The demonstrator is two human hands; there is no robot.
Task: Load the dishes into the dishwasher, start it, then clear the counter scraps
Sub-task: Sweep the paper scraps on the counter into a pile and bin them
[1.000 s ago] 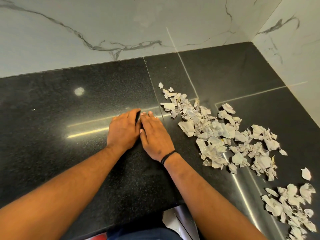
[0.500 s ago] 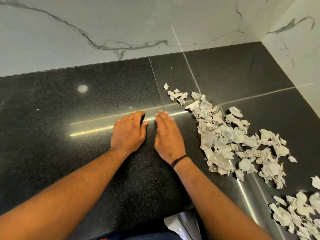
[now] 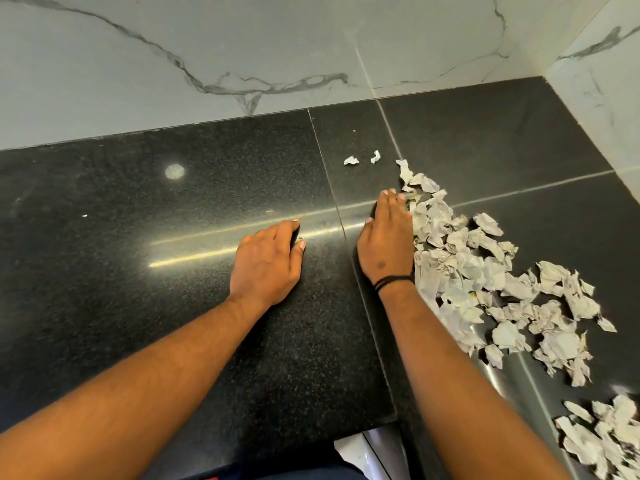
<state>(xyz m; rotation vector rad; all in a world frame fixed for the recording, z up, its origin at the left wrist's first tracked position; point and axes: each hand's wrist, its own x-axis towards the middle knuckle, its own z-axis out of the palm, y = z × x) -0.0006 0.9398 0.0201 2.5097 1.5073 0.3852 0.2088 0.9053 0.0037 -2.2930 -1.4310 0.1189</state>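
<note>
A long heap of crumpled grey-white paper scraps (image 3: 485, 271) lies on the black granite counter (image 3: 173, 306), right of centre. My right hand (image 3: 388, 244) stands on its edge with straight fingers, its outer side pressed against the heap's left flank. My left hand (image 3: 266, 261) rests flat on the bare counter to the left, fingers straight, holding nothing. Two small scraps (image 3: 360, 159) lie apart behind the heap. A second, smaller pile of scraps (image 3: 602, 441) sits at the lower right.
A marble wall (image 3: 277, 46) runs along the back of the counter and another marble wall (image 3: 602, 81) closes the right corner. The counter's front edge is at the bottom, with a white object (image 3: 367, 452) showing below it.
My right hand has swept rightward away from my left hand, pushing the heap's left side more compact. Two small scraps stayed behind at the back. My left hand stayed flat in place.
</note>
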